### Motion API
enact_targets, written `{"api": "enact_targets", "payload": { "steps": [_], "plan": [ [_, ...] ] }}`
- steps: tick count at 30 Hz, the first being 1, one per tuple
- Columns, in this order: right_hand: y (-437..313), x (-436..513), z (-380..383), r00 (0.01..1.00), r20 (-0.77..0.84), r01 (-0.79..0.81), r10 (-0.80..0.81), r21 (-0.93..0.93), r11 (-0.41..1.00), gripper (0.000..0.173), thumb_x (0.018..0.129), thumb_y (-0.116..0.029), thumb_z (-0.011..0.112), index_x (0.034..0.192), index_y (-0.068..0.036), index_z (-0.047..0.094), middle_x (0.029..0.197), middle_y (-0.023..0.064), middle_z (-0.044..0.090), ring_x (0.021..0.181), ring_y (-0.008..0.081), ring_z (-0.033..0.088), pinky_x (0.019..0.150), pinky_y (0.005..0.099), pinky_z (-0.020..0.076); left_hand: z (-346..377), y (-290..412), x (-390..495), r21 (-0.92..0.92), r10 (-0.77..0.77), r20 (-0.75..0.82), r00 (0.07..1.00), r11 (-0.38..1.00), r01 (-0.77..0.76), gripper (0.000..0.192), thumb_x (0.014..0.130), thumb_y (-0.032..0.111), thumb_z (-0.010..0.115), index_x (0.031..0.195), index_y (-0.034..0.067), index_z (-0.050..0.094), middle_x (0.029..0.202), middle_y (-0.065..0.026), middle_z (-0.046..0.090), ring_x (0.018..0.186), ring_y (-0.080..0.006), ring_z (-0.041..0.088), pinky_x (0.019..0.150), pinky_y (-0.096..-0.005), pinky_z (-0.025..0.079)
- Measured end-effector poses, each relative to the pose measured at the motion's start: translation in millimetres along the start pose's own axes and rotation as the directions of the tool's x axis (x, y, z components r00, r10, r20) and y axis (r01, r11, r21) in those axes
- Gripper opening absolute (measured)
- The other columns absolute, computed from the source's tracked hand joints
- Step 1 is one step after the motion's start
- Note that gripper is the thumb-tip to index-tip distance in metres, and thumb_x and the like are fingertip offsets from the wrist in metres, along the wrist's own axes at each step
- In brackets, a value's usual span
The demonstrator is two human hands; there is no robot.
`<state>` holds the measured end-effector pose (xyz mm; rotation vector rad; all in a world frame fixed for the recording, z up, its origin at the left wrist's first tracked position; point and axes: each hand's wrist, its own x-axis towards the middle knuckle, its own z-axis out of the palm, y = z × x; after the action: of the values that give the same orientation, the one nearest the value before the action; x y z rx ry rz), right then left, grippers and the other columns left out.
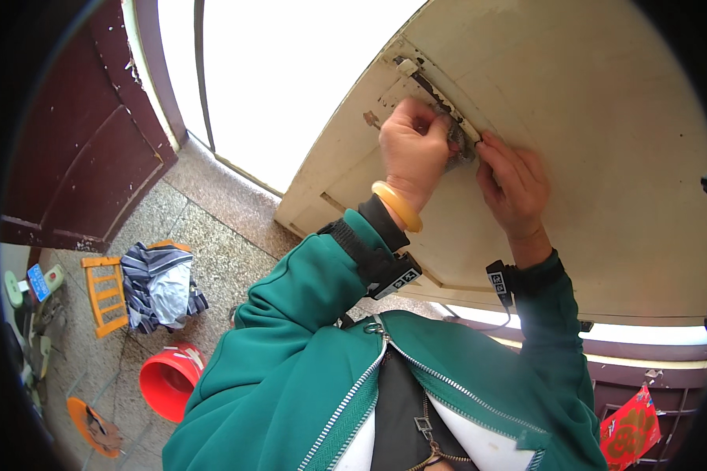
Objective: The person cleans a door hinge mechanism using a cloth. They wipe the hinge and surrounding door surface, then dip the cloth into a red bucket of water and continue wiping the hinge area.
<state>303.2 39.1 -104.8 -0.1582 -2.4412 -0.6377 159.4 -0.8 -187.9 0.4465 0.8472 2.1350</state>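
Note:
A cream-painted door (595,176) with chipped paint fills the upper right. A long metal slide bolt (442,100), its paint worn to dark patches, runs diagonally down it. My left hand (415,147) lies against the bolt's side, fingers curled over a grey, shiny wad that looks like steel wool (464,150). Most of that wad is hidden under my fingers. At the bolt's lower end are the fingertips of my right hand (515,185), bent and slightly blurred; whether they grip anything is hidden. A yellow bangle (397,206) circles my left wrist.
Bright light comes through the doorway beside a dark red door leaf (76,129). On the speckled floor stand a wooden chair (103,294) draped with striped cloth (144,288), a red bucket (165,382) and an orange-rimmed stool (91,427). A scooter (35,294) is at far left.

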Motion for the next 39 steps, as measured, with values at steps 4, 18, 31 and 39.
{"api": "enact_targets", "payload": {
  "steps": [4, 18, 31, 39],
  "plan": [
    [1.1, -3.1, 1.7, 1.000, -0.028, 0.003, -0.003, -0.012, 1.000, 0.042, 0.070, 0.006, 0.077, 0.108, -0.010, 0.074, 0.113, 0.0052, 0.076, 0.084, 0.0210, 0.068, 0.072, 0.0296, 0.0575, -1.1, -25.0, -7.1, 0.243, 0.389, 0.099, 0.916, 0.883, -0.402, 0.012, 0.084, -0.003, 0.068, 0.084, 0.001, 0.056, 0.076, -0.0142, 0.062, 0.070, -0.0268, 0.066, 0.061, -0.0393, 0.052],
    [-72.4, -6.8, -18.7, 0.999, -0.033, 0.012, -0.008, 0.128, 0.992, 0.043, 0.079, 0.001, 0.078, 0.120, -0.009, 0.070, 0.120, 0.0111, 0.073, 0.106, 0.0278, 0.068, 0.088, 0.0361, 0.0558, -79.8, -40.9, -63.5, 0.345, -0.061, 0.285, 0.957, 0.937, -0.043, 0.012, 0.092, 0.004, 0.069, 0.091, 0.001, 0.057, 0.081, -0.0064, 0.064, 0.073, -0.0125, 0.063, 0.067, -0.0301, 0.054],
    [-171.1, 24.2, 115.1, 0.849, 0.438, -0.526, 0.296, 0.641, 0.558, 0.034, 0.084, 0.017, 0.060, 0.108, -0.003, 0.073, 0.107, 0.0090, 0.075, 0.101, 0.0193, 0.071, 0.087, 0.0319, 0.0584, -268.4, 22.4, -102.7, 0.491, -0.024, 0.090, 0.996, 0.871, -0.024, 0.014, 0.105, 0.006, 0.054, 0.114, 0.003, 0.064, 0.103, -0.0053, 0.068, 0.097, -0.0129, 0.066, 0.086, -0.0290, 0.056],
    [-141.6, 109.1, 147.2, 0.744, 0.575, 0.351, -0.341, 0.098, 0.931, 0.013, 0.086, -0.008, 0.070, 0.098, -0.004, 0.073, 0.107, 0.0087, 0.074, 0.111, 0.0275, 0.062, 0.102, 0.0405, 0.0458, -443.9, 58.1, -174.2, 0.417, -0.140, -0.351, 0.926, 0.862, 0.288, 0.013, 0.104, 0.007, 0.054, 0.107, 0.003, 0.066, 0.099, -0.0069, 0.073, 0.090, -0.0141, 0.071, 0.079, -0.0276, 0.059]
  ]
}}
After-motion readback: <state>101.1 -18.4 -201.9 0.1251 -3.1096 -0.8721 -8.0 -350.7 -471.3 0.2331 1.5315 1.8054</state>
